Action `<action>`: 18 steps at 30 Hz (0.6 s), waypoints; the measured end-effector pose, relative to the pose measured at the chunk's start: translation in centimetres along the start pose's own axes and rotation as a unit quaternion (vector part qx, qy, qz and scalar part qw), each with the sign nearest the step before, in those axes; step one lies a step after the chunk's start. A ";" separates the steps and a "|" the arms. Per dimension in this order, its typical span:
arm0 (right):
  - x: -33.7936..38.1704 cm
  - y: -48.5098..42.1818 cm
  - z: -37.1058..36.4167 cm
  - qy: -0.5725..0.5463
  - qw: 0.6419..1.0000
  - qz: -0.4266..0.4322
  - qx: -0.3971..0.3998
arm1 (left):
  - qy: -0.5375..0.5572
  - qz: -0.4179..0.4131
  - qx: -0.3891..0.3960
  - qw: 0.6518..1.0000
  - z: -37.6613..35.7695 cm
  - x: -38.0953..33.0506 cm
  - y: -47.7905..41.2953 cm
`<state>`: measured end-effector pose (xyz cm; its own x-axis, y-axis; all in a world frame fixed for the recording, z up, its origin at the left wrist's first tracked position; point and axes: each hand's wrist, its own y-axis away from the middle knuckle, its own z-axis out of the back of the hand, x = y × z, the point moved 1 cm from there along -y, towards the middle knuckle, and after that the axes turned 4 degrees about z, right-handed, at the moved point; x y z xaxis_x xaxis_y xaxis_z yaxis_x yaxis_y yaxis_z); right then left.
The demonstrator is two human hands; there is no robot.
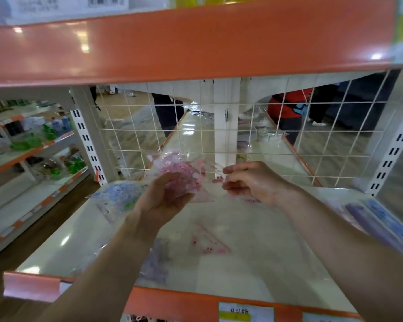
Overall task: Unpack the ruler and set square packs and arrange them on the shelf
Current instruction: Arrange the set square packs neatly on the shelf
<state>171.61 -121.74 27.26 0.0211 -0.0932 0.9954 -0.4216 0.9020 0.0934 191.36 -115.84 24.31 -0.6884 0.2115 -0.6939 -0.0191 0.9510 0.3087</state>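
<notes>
Pink set-square pack (179, 175) held above the shelf (254, 270), between both hands. Left hand (163, 201): grip curled round the pack's lower edge. Right hand (251, 182): grip pinched together on what seems its clear wrapper (215, 169) (blurred). A loose pink set square (209, 242) lies on the shelf below; a blue pack (119, 196) lies at left.

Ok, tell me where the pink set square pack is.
The pink pack is mid-frame in the head view, held above the shelf before the wire grid; the left hand grips its lower left, the right hand pinches its right end.
</notes>
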 end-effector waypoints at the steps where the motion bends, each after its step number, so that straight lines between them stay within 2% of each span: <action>1: 0.1 0.0 0.0 -0.002 1.000 -0.006 -0.010 | 0.000 0.000 0.003 1.000 0.1 -0.2 0.0; 4: 0.1 -0.1 0.2 -0.030 0.997 -0.007 -0.072 | 0.007 -0.004 0.049 0.999 0.6 -0.9 0.8; 6: 0.0 -0.2 -0.3 -0.085 0.993 -0.009 -0.086 | 0.009 -0.001 0.072 0.997 0.8 -0.8 0.7; 9: -0.4 -0.6 -2.1 -0.146 0.987 -0.009 -0.064 | -0.014 -0.003 0.077 0.997 0.1 -0.3 0.7; 15: -1.7 -1.0 -5.3 -0.175 0.983 -0.036 -0.034 | -0.042 -0.010 0.082 0.996 -0.5 -0.5 0.8; 18: -1.8 -0.5 -5.6 -0.129 0.991 -0.027 0.011 | -0.055 -0.013 0.077 0.995 -0.4 -1.1 1.1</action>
<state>176.85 -119.67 25.57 -0.1882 -0.2483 0.9502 -0.4465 0.8834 0.1424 191.81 -115.09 25.61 -0.6054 0.2010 -0.7702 0.0815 0.9782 0.1913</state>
